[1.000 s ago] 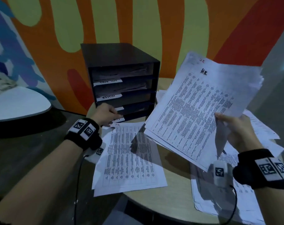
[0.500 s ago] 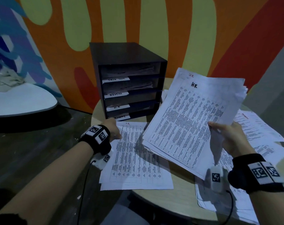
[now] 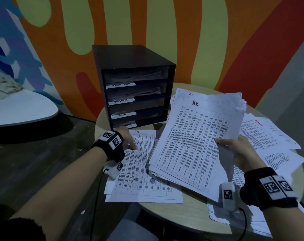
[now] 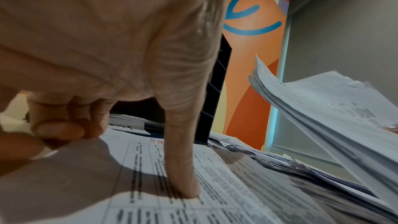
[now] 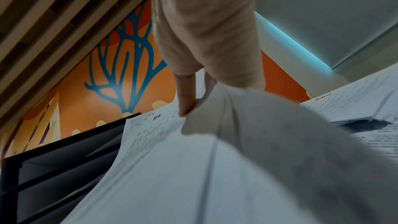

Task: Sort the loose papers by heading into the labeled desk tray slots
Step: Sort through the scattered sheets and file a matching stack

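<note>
A dark desk tray [image 3: 130, 60] with several labelled slots stands at the back of the round table; two labels read ADMIN and HR. In front of it lies a sheet headed HR [image 3: 144, 164]. My left hand [image 3: 128, 140] sits at that sheet's top left corner. In the left wrist view its thumb [image 4: 183, 181] presses on the HR sheet [image 4: 226, 193] and its fingers [image 4: 58, 125] curl at the edge. My right hand [image 3: 234, 148] grips a thick stack of papers [image 3: 196, 136], top page headed HR, tilted above the table. The right wrist view shows the thumb [image 5: 187, 101] pinching the stack [image 5: 172, 168].
More loose sheets, one marked ADMIN [image 3: 266, 136], spread over the table's right side. Bare tabletop [image 3: 191, 211] shows near the front edge. A white round surface [image 3: 17, 108] lies to the far left, and a painted wall stands right behind the tray.
My left hand drew back from the tray's lowest slot and came down onto the HR sheet's corner. The stack in my right hand sank lower and closer to the table.
</note>
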Demonstrator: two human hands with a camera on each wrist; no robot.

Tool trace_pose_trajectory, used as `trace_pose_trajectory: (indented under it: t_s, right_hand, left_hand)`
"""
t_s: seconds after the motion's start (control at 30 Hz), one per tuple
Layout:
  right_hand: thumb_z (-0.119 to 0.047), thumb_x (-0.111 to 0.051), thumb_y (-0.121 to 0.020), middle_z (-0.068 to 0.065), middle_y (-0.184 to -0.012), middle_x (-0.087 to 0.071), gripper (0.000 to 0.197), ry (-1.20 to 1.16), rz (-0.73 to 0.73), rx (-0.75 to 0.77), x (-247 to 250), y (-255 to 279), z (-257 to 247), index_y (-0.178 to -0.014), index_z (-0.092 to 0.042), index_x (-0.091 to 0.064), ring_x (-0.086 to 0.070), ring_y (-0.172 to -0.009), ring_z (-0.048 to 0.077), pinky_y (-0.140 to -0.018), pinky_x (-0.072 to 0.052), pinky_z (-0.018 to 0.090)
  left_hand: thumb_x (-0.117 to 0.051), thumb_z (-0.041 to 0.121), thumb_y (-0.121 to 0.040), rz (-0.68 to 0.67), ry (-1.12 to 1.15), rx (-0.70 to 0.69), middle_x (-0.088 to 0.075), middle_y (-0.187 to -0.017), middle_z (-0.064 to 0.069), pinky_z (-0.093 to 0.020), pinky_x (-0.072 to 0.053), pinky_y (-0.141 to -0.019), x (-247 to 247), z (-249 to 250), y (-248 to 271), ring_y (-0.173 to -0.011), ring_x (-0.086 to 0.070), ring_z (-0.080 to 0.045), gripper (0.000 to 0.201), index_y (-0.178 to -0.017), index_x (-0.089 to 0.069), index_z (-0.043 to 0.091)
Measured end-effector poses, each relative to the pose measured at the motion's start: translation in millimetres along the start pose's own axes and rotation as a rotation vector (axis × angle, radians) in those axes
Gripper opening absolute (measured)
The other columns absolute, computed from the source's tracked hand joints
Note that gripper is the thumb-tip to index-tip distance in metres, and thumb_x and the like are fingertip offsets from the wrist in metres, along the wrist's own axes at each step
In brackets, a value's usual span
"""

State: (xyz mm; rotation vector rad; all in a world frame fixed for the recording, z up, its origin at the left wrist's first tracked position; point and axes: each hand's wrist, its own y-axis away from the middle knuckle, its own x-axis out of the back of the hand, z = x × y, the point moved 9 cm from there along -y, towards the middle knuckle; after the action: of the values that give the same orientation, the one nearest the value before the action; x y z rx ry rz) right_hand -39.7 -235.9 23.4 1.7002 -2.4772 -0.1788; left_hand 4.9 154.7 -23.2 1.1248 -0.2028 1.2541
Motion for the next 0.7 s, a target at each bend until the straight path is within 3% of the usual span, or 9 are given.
trace_pose_trajectory:
  t_s: [0.07,0.17,0.2,0.27,0.3,0.37,0.4,0.57,0.7]
  right_hand:
    - [0.010,-0.071,-0.077,0.019,-0.104,-0.064,0.037,0.003,0.001,-0.002,2,-1,1,-0.113,0.009,-0.060,-0.061,-0.079,0.024,-0.074,-0.051,0.028]
    - [0.010,-0.070,-0.077,0.019,-0.104,-0.065,0.037,0.003,0.007,0.006,5,-1,2,-0.113,0.008,-0.060,-0.061,-0.079,0.023,-0.073,-0.051,0.026]
    - [0.010,-0.070,-0.077,0.019,-0.104,-0.065,0.037,0.004,0.008,0.007,5,-2,3,-0.112,0.008,-0.060,-0.062,-0.079,0.023,-0.072,-0.051,0.026]
    - [0.010,-0.070,-0.077,0.019,-0.104,-0.065,0.036,0.014,0.010,0.009,6,-2,4,-0.111,0.008,-0.061,-0.061,-0.079,0.022,-0.072,-0.051,0.026]
    - [0.010,-0.071,-0.077,0.019,-0.104,-0.065,0.036,0.017,0.010,0.007,6,-2,5,-0.112,0.008,-0.061,-0.061,-0.079,0.022,-0.072,-0.051,0.026]
    - [0.009,-0.071,-0.077,0.019,-0.103,-0.065,0.037,0.018,0.007,-0.001,4,-2,6,-0.113,0.009,-0.061,-0.062,-0.079,0.023,-0.070,-0.050,0.026]
    - [0.008,-0.072,-0.077,0.019,-0.103,-0.066,0.038,0.020,0.005,-0.004,4,-2,7,-0.113,0.009,-0.061,-0.062,-0.080,0.023,-0.069,-0.050,0.025]
    - [0.008,-0.072,-0.077,0.020,-0.105,-0.066,0.037,0.019,0.002,-0.015,5,-3,8,-0.113,0.009,-0.061,-0.062,-0.084,0.026,-0.071,-0.050,0.026]
    - [0.009,-0.071,-0.077,0.018,-0.105,-0.066,0.036,0.008,0.002,-0.013,6,-4,9,-0.112,0.007,-0.061,-0.062,-0.085,0.025,-0.073,-0.050,0.027]
  left_hand:
    - [-0.082,0.019,-0.078,0.052,-0.101,0.027,-0.043,-0.108,-0.012,-0.033,-0.052,-0.076,6,0,2,-0.088,-0.052,-0.028,0.033,-0.089,-0.054,0.005]
    - [-0.084,0.029,-0.074,0.125,-0.109,0.061,-0.037,-0.108,-0.010,-0.039,-0.052,-0.092,13,-1,-3,-0.092,-0.047,-0.026,0.040,-0.078,-0.051,0.006]
    - [-0.085,0.029,-0.072,0.130,-0.113,0.067,-0.041,-0.114,-0.012,-0.040,-0.052,-0.094,12,0,-6,-0.100,-0.050,-0.028,0.045,-0.089,-0.054,0.002]
    - [-0.087,0.030,-0.069,0.135,-0.163,0.065,-0.048,-0.131,-0.019,-0.039,-0.053,-0.093,10,0,-12,-0.109,-0.055,-0.029,0.074,-0.122,-0.049,-0.005]
    - [-0.087,0.026,-0.070,0.109,-0.151,0.064,-0.053,-0.130,-0.021,-0.037,-0.053,-0.092,8,2,-13,-0.105,-0.058,-0.028,0.072,-0.122,-0.050,-0.007]
    - [-0.083,0.010,-0.074,0.028,-0.075,0.064,-0.056,-0.128,-0.023,-0.039,-0.050,-0.095,0,4,-14,-0.102,-0.060,-0.029,0.039,-0.095,-0.055,-0.006]
    - [-0.082,0.006,-0.074,-0.011,-0.062,0.068,-0.056,-0.127,-0.023,-0.041,-0.050,-0.096,-3,4,-13,-0.106,-0.060,-0.032,0.034,-0.093,-0.056,-0.005]
    - [-0.088,0.015,-0.067,-0.004,-0.072,0.047,-0.061,-0.118,-0.021,-0.043,-0.053,-0.093,0,4,-18,-0.105,-0.062,-0.034,0.065,-0.119,-0.056,-0.008]
    - [-0.087,0.034,-0.068,0.120,-0.243,0.002,-0.058,-0.104,-0.012,-0.036,-0.056,-0.084,5,12,-16,-0.094,-0.061,-0.028,0.052,-0.100,-0.056,0.006]
